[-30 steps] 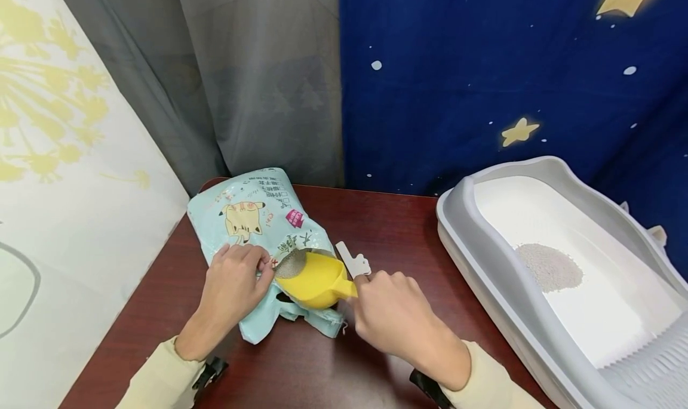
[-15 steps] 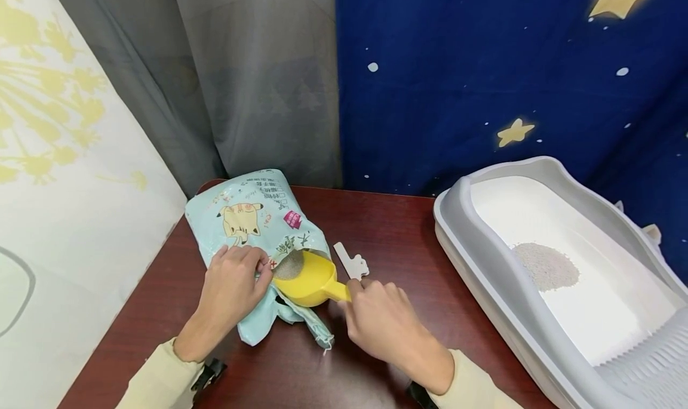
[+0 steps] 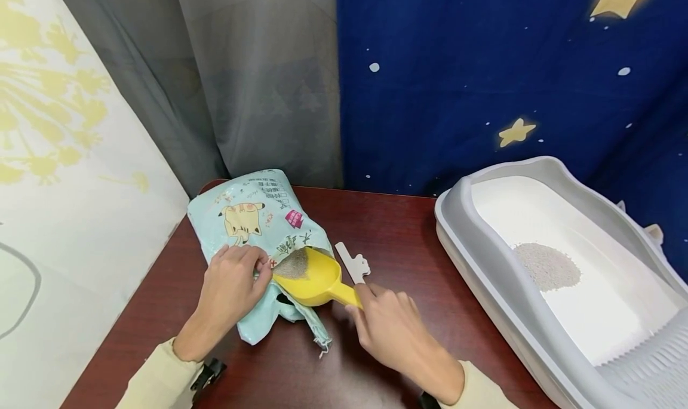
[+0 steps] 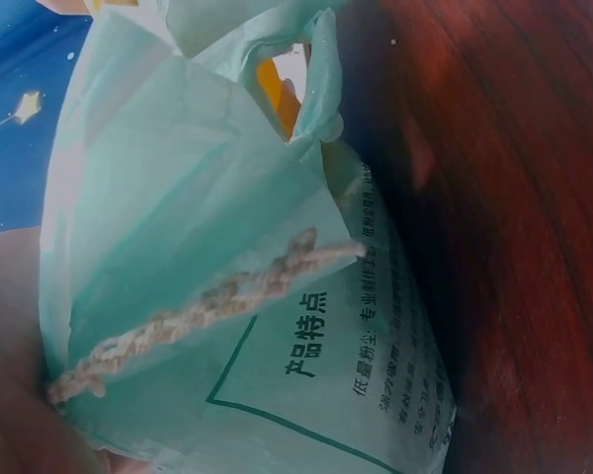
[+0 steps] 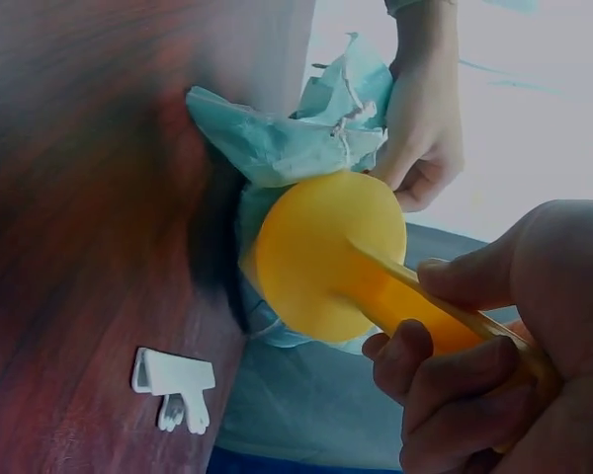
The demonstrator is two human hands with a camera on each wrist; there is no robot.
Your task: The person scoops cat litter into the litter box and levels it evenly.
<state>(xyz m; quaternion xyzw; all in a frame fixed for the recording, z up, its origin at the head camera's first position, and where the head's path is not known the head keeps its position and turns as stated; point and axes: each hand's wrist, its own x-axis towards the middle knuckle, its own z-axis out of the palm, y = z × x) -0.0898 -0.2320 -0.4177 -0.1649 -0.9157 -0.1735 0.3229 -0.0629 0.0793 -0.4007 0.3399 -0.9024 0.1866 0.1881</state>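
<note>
A light-blue printed bag (image 3: 242, 203) lies on the table with its torn mouth towards me. My left hand (image 3: 232, 283) pinches the upper edge of that mouth; in the left wrist view the bag's side (image 4: 198, 197) and its stitched cord fill most of the picture. A yellow scoop (image 3: 314, 280) sits in the opening, its front part inside the bag, with grey granules (image 3: 292, 265) in it. My right hand (image 3: 395, 331) grips the scoop's handle, fingers curled round it in the right wrist view, where the scoop's underside (image 5: 326, 257) shows.
A white clip (image 3: 353, 263) lies on the dark red table (image 3: 387, 224), just beyond the right hand. To the right stands a grey-and-white litter box (image 3: 457, 242) holding a small heap of granules (image 3: 547, 267). Curtains (image 3: 269, 98) hang behind the table; a patterned wall is at left.
The scoop's open side has tilted up and more granules show in it. My right hand first drew slightly left, then shifted back a little right. The left hand stays at the bag's edge.
</note>
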